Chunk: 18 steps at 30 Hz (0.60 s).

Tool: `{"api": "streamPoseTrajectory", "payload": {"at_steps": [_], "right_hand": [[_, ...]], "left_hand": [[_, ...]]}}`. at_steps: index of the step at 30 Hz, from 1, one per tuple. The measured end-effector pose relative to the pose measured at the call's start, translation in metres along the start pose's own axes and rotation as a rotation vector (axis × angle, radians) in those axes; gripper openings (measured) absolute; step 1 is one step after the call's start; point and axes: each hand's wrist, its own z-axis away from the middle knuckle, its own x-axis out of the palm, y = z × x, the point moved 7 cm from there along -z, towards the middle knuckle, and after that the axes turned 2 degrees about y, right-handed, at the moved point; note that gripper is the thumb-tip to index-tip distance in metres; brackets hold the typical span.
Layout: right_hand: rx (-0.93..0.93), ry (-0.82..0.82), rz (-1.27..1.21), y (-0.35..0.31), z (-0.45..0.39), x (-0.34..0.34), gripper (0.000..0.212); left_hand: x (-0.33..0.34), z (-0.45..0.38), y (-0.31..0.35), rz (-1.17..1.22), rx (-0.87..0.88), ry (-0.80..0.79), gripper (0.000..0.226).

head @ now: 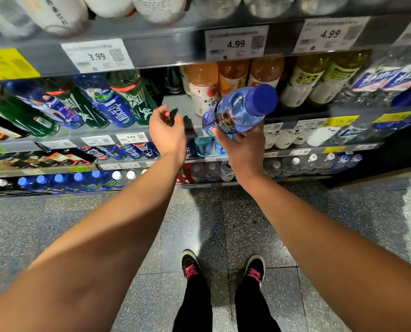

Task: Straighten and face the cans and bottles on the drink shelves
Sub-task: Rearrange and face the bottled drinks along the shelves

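My right hand (244,149) grips a blue bottle with a blue cap (241,109) by its lower body, holding it tilted in front of the middle shelf. My left hand (167,133) hovers open just left of it, fingers spread, at the edge of a bare gap on the shelf (175,104). Left of the gap stand green and blue bottles (118,101). Right of it stand orange juice bottles (223,77) and yellow-green tea bottles (319,77).
Price tags (235,43) line the shelf rail above. Lower shelves carry more bottles, with blue-capped bottles (60,179) at the bottom left and water bottles (319,161) to the right. A speckled tile floor (223,224) and my black shoes (191,264) lie below.
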Motion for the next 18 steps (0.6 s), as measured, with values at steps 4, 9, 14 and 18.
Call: {"api": "streamPoseTrajectory", "payload": {"at_steps": [4,9,14,18], "right_hand": [[-0.027,-0.031,0.013,-0.014,0.004,0.039,0.083],[-0.059,-0.06,0.063,-0.018,0.003,0.082,0.076],[-0.1,-0.045,0.134,-0.025,0.004,0.111,0.064],[-0.112,-0.047,0.197,-0.024,0.004,0.123,0.071]], "left_hand": [[-0.032,-0.017,0.001,-0.001,-0.002,0.089,0.029],[-0.061,-0.04,-0.003,-0.023,0.012,0.136,0.026],[-0.074,-0.055,-0.017,0.033,-0.01,0.083,0.031],[-0.076,-0.061,-0.028,0.068,-0.063,0.019,0.036]]}}
